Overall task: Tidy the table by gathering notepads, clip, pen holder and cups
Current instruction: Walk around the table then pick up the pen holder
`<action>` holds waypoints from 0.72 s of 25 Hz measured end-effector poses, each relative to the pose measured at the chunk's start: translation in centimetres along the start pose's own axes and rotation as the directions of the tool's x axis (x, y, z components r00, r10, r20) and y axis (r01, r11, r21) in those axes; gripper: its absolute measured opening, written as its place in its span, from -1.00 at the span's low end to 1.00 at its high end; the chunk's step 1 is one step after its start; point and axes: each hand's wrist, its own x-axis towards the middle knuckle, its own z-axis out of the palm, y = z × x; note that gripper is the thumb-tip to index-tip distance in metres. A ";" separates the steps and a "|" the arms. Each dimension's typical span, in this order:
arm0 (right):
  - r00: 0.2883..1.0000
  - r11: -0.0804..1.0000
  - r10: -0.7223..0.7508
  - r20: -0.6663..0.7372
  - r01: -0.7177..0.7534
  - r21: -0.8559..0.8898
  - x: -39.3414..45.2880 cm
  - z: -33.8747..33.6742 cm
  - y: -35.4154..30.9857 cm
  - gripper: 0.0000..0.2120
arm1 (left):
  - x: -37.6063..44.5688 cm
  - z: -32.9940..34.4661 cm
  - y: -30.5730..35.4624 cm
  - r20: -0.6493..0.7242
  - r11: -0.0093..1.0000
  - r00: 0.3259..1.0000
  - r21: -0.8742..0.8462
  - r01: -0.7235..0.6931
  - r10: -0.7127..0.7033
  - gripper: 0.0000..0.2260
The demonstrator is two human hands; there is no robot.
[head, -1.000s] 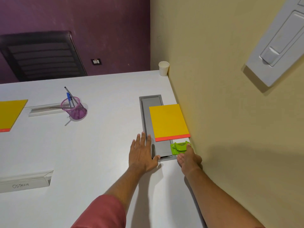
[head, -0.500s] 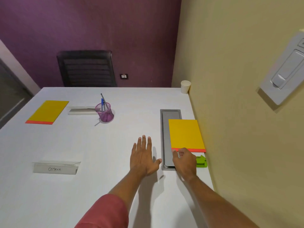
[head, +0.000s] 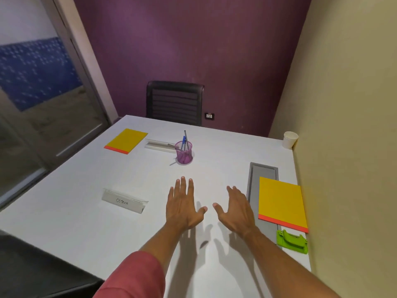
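Note:
My left hand (head: 183, 204) and my right hand (head: 235, 208) hover side by side over the middle of the white table (head: 75, 211), fingers spread, holding nothing. A yellow notepad with a red edge (head: 280, 201) lies to the right of my right hand, by the wall. A green clip (head: 292, 241) sits just below that notepad. A second yellow notepad (head: 126, 140) lies at the far left. A purple mesh pen holder (head: 183, 152) with pens stands beyond my hands. A white paper cup (head: 290, 140) stands in the far right corner.
A grey cable tray (head: 255, 181) is set into the table under the right notepad. Two clear name plates lie on the table: a near name plate (head: 123, 202) at the left and a far name plate (head: 159, 145) behind the pen holder. A black chair (head: 174, 103) stands at the far side.
My right hand has left the clip and the right notepad and moved left beside my left hand. The view has swung left and up, showing more of the table.

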 end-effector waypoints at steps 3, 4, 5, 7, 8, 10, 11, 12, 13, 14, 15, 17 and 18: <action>0.997 0.997 -0.071 0.013 0.071 -0.037 1.0 0.6 -2.1 -0.19 | -0.1 -0.8 -2.1 -0.033 0.998 0.997 -0.004 0.063 -0.063 -0.10; 0.996 0.995 -0.089 0.015 0.089 -0.046 1.4 0.8 -2.8 -0.18 | -0.1 -0.9 -2.8 -0.043 0.997 0.996 -0.005 0.079 -0.079 -0.10; 0.994 0.993 -0.105 0.018 0.106 -0.054 1.7 1.0 -3.4 -0.18 | -0.1 -1.1 -3.5 -0.049 0.996 0.994 -0.006 0.093 -0.093 -0.10; 0.990 0.987 -0.135 0.031 0.137 -0.086 2.3 1.7 -4.8 -0.17 | 0.1 -1.3 -4.8 -0.056 0.993 0.991 -0.008 0.117 -0.117 -0.10; 0.989 0.983 -0.147 0.035 0.150 -0.110 2.6 2.0 -5.4 -0.16 | 0.2 -1.3 -5.5 -0.058 0.992 0.991 -0.007 0.124 -0.124 -0.10; 0.984 0.972 -0.175 0.037 0.178 -0.154 3.2 2.8 -6.8 -0.15 | 0.5 -1.3 -7.1 -0.055 0.991 0.990 -0.002 0.134 -0.134 -0.09; 0.981 0.965 -0.191 0.040 0.195 -0.172 3.5 3.2 -7.6 -0.15 | 0.6 -1.4 -8.1 -0.059 0.991 0.989 0.003 0.137 -0.136 -0.09; 0.978 0.960 -0.206 0.047 0.211 -0.184 3.9 3.6 -8.5 -0.14 | 0.7 -1.4 -9.0 -0.067 0.990 0.988 0.012 0.137 -0.136 -0.09; 0.975 0.956 -0.215 0.057 0.222 -0.194 4.2 4.1 -9.4 -0.14 | 0.9 -1.6 -10.1 -0.071 0.990 0.988 0.023 0.136 -0.134 -0.09; 0.973 0.951 -0.223 0.064 0.231 -0.204 4.5 4.5 -10.5 -0.13 | 1.2 -1.8 -11.4 -0.072 0.990 0.988 0.033 0.138 -0.136 -0.09; 0.970 0.945 -0.234 0.064 0.242 -0.218 4.8 5.0 -11.6 -0.13 | 1.5 -2.0 -12.6 -0.077 0.988 0.987 0.041 0.148 -0.144 -0.08; 0.962 0.930 -0.261 0.075 0.271 -0.249 5.6 6.1 -14.0 -0.12 | 2.1 -2.5 -15.2 -0.083 0.984 0.983 0.059 0.169 -0.164 -0.07; 0.957 0.922 -0.277 0.081 0.289 -0.257 6.0 6.6 -15.3 -0.11 | 2.3 -2.8 -16.3 -0.081 0.983 0.982 0.066 0.174 -0.169 -0.07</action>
